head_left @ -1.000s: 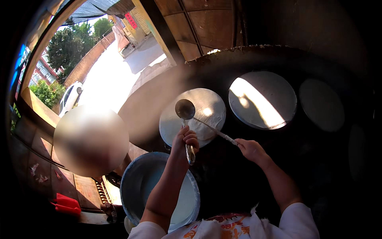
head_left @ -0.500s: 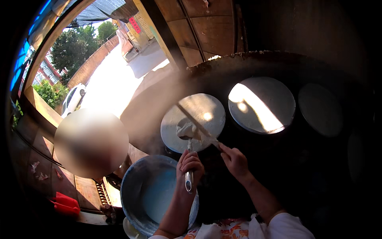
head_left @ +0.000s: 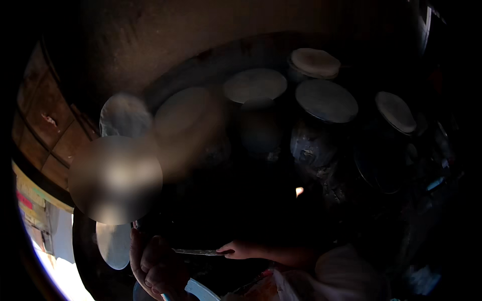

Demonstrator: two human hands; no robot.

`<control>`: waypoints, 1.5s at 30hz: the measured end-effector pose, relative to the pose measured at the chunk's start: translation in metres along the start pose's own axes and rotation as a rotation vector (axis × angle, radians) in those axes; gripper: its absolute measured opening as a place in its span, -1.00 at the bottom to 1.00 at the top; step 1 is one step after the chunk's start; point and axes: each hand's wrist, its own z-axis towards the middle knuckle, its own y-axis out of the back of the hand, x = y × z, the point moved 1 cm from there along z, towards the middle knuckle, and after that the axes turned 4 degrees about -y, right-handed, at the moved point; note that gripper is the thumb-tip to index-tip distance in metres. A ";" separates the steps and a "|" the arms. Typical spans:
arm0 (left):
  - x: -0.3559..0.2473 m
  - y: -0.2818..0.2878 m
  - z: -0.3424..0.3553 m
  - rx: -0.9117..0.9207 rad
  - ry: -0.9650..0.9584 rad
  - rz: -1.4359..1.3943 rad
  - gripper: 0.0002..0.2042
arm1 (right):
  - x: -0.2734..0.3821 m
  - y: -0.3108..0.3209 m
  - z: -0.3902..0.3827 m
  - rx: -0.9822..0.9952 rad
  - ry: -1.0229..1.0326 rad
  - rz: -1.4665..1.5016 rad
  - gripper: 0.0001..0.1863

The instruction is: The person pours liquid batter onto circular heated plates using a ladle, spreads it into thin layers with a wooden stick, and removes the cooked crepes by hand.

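At the lower left, my left hand (head_left: 158,266) is closed around a ladle handle (head_left: 164,297), whose light end shows below the fingers. The ladle's bowl is hidden. My right hand (head_left: 236,249) stretches leftward and grips one end of a long flat stick (head_left: 198,252). Its other end reaches toward my left hand. Nearest to my left hand is a round pale griddle (head_left: 113,247), partly lit. A blurred disc covers its upper part. Part of a blue tub's rim (head_left: 202,290) shows beside my left wrist.
More pale round griddles curve away in dim light, including one at the left (head_left: 125,116), one at the back (head_left: 255,85) and one to the right (head_left: 326,101). A thicker round (head_left: 315,62) sits behind. A small bright glow (head_left: 299,191) shows below. Deep shadow hides much.
My view has swung right, so the sunlit yard has slid to the lower left edge. Both hands now appear lower in view, with the stick nearly level and away from the pale batter.
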 end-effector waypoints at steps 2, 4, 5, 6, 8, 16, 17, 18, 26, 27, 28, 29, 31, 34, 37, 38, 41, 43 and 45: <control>0.069 0.012 0.035 -0.004 0.315 -0.220 -0.53 | -0.067 0.015 -0.095 -0.588 0.066 0.197 -0.53; 0.164 0.050 0.081 -0.037 0.726 -0.387 -0.58 | -0.072 0.052 -0.229 -1.072 -0.193 0.331 -0.52; 0.213 0.062 0.095 -0.089 0.888 -0.449 -0.86 | -0.071 0.064 -0.283 -1.239 -0.385 0.492 -0.52; 0.252 0.073 0.109 -0.151 1.025 -0.494 -0.60 | -0.074 0.071 -0.324 -1.374 -0.552 0.667 -0.52; 0.330 0.105 0.126 -0.218 1.205 -0.525 -0.59 | -0.111 0.069 -0.402 -1.775 -0.120 0.824 -0.55; 0.533 0.259 0.143 -0.666 1.501 -0.211 -0.82 | -0.166 0.052 -0.482 -2.456 -0.033 1.008 -0.67; 0.537 0.267 0.146 -0.627 1.539 -0.128 -0.85 | -0.167 0.053 -0.467 -2.508 -0.109 0.904 -0.67; 0.534 0.278 0.151 -0.617 1.564 -0.028 -0.87 | -0.169 0.053 -0.443 -2.545 -0.201 0.846 -0.68; 0.597 0.294 0.201 -0.331 1.619 0.635 -0.77 | -0.155 0.125 -0.467 -2.668 -0.670 0.097 -0.55; 0.601 0.282 0.209 -0.321 1.617 0.693 -0.74 | -0.147 0.118 -0.466 -2.615 -0.800 -0.012 -0.57; 0.598 0.281 0.232 -0.264 1.632 0.694 -0.73 | -0.135 0.115 -0.468 -2.558 -0.909 -0.150 -0.59; 0.590 0.289 0.253 -0.232 1.647 0.666 -0.72 | -0.133 0.107 -0.461 -2.571 -0.935 -0.141 -0.60; 0.581 0.301 0.269 -0.171 1.692 0.604 -0.67 | -0.127 0.098 -0.471 -2.635 -1.018 -0.187 -0.60; 0.589 0.310 0.285 -0.299 1.680 0.583 -0.68 | -0.109 0.131 -0.512 -2.540 -0.567 0.857 -0.61; 0.580 0.312 0.300 -0.253 1.714 0.575 -0.69 | -0.098 0.144 -0.493 -2.472 -0.693 0.558 -0.65; 0.582 0.311 0.309 -0.214 1.724 0.601 -0.68 | -0.112 0.135 -0.491 -2.537 -0.818 0.126 -0.64; 0.585 0.315 0.312 -0.191 1.743 0.673 -0.61 | -0.129 0.148 -0.456 -2.525 -1.138 0.049 -0.65; 0.590 0.313 0.308 -0.052 1.726 0.786 -0.56 | -0.149 0.178 -0.447 -2.479 -1.240 -0.177 -0.69; 0.592 0.321 0.309 0.144 1.685 0.825 -0.50 | -0.133 0.189 -0.450 -2.401 -1.448 -0.400 -0.69</control>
